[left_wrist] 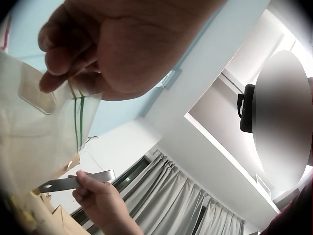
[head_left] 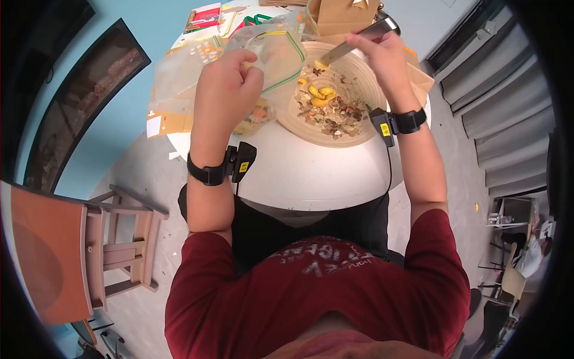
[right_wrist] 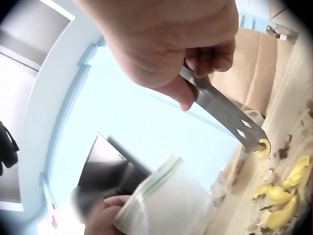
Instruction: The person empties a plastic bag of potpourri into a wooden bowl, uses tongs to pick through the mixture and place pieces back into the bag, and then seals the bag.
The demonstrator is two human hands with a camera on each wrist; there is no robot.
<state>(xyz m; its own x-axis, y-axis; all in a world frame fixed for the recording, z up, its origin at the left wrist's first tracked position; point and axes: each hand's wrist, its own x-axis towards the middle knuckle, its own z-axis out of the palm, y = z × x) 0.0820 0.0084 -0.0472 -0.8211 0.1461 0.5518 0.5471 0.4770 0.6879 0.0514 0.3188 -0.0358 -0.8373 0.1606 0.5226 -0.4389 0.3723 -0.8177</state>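
My left hand (head_left: 227, 90) pinches the edge of a clear zip bag (left_wrist: 78, 122) with a green seal line, held up beside the plate. In my right hand (head_left: 387, 66) are metal tongs (right_wrist: 222, 107) with diamond-shaped cutouts near the tips. Their tips hold a small curled yellow piece (right_wrist: 264, 149) over the far left part of a round wooden plate (head_left: 326, 140). On that plate lie larger yellow curved pieces (head_left: 323, 96) among scattered brown, dried-looking bits (head_left: 350, 113). The left palm hides part of the bag in the head view.
A brown paper bag (head_left: 344, 18) stands behind the plate on the white table (head_left: 311, 173). Another clear bag with small contents (head_left: 254, 122) lies left of the plate. Red-framed items (head_left: 206, 17) are at the back left. A wooden chair (head_left: 128, 245) stands on the floor to the left.
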